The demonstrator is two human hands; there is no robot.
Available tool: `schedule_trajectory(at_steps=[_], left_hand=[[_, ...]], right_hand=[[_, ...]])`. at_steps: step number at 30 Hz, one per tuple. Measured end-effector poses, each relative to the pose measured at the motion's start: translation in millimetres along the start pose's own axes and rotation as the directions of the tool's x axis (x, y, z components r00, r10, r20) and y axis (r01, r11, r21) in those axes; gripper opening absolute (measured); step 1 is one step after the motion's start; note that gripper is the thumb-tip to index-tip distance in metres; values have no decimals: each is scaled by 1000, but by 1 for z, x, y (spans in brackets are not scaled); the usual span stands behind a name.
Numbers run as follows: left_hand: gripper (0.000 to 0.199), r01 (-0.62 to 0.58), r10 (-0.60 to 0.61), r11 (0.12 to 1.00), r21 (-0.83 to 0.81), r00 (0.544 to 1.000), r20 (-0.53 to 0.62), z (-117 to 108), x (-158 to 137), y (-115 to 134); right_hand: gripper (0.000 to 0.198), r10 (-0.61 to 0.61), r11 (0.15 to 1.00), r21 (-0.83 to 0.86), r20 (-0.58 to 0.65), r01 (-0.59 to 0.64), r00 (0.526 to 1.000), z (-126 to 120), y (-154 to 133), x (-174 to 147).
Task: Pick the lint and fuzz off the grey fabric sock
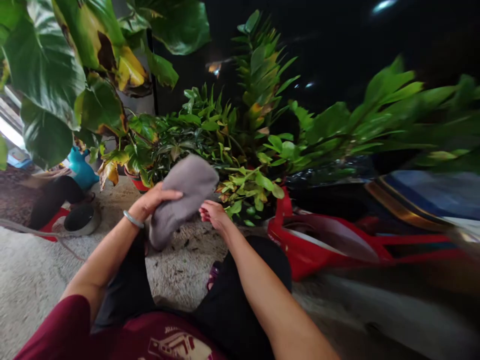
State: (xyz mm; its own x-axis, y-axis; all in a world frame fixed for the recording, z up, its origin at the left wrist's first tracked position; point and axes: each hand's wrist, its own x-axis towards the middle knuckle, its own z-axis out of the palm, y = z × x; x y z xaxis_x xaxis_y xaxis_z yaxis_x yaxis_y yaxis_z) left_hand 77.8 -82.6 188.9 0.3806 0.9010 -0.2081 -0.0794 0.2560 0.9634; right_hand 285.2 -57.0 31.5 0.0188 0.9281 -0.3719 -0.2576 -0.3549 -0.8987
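A soft grey cloth [189, 182], folded into a long rounded shape and slightly blurred, is held up in front of my knees. My left hand [161, 197] grips its left side, with the thumb lying across the near face and the other fingers hidden behind. Close by the cloth's right edge is my right hand [213, 212], its fingers curled closed. Whether those fingers pinch the cloth's edge or something small, I cannot make out. Leafy green plants [210, 125] stand just beyond both hands.
A red bag [318, 245] with an open top stands right of my knee. Large leaves [45, 65] overhang the left. Beside a dark bowl [80, 220] on the concrete floor [37, 265], another person [52, 195] sits near a blue object [80, 167].
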Motion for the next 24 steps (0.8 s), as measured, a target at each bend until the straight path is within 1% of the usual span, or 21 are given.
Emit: schedule_trajectory(at_steps=[1,2,3,4,5,6,7,9,10,11,12,13,14,15,17,19,20,21,22,23,24], left_hand=[[59,-93,92,995,-30,995,-47,2,8,14],[62,-180,173,982,-59,980,-100,3,17,24],[64,-240,227,968,-78,963,-145,5,26,29],[64,-263,246,961,-85,954,-173,6,32,28],[62,-244,227,967,-73,956,-185,6,37,20],[58,-189,178,981,-41,966,-188,4,37,7],[54,-106,104,994,0,978,-182,2,35,-10],[46,72,-52,992,102,982,-184,-7,20,-48],[45,137,-118,985,108,980,-162,-12,10,-64],[46,178,-167,980,88,979,-120,-17,-1,-75],[47,207,-202,976,66,976,-82,-21,-10,-80],[48,216,-214,975,43,976,-45,-23,-18,-78],[49,202,-202,979,22,979,-23,-24,-23,-70],[51,162,-162,987,3,987,-20,-23,-25,-57],[55,9,-12,999,-44,998,-66,-20,-20,-22],[60,-174,156,978,-111,975,-156,-16,-5,11],[61,-240,210,960,-140,957,-200,-15,3,21],[60,-279,238,947,-161,942,-236,-14,11,26],[60,-290,239,942,-172,934,-265,-14,16,25],[59,-273,217,947,-169,932,-289,-15,20,17],[58,-231,175,961,-153,934,-311,-16,20,4]], right_hand=[[14,15,1000,8,-6,-15,1000,0,-3,-1],[12,28,999,18,-11,-28,1000,0,-6,-3],[10,38,999,27,-15,-37,999,0,-9,-4],[9,46,998,34,-19,-45,999,1,-11,-4],[9,53,998,41,-23,-52,998,2,-12,-5],[10,60,997,47,-27,-58,998,3,-13,-5],[11,66,997,52,-32,-64,997,4,-13,-5],[13,77,995,62,-46,-74,996,5,-13,-3],[14,81,995,66,-52,-78,995,5,-12,-2],[14,85,994,68,-56,-81,995,5,-12,-1],[14,87,994,69,-58,-83,994,5,-11,-1],[14,88,994,69,-58,-84,994,5,-11,-1],[14,86,994,68,-54,-83,995,5,-10,-1],[15,84,995,67,-50,-80,995,5,-10,-1],[16,76,995,67,-40,-73,996,5,-11,-3],[17,67,995,71,-31,-65,997,6,-12,-5],[17,63,995,74,-30,-61,998,6,-13,-6],[17,60,995,78,-31,-58,998,6,-14,-7],[17,59,995,83,-33,-56,998,7,-15,-7],[17,59,995,87,-36,-56,998,7,-16,-7],[18,60,994,91,-39,-56,997,6,-17,-7]])
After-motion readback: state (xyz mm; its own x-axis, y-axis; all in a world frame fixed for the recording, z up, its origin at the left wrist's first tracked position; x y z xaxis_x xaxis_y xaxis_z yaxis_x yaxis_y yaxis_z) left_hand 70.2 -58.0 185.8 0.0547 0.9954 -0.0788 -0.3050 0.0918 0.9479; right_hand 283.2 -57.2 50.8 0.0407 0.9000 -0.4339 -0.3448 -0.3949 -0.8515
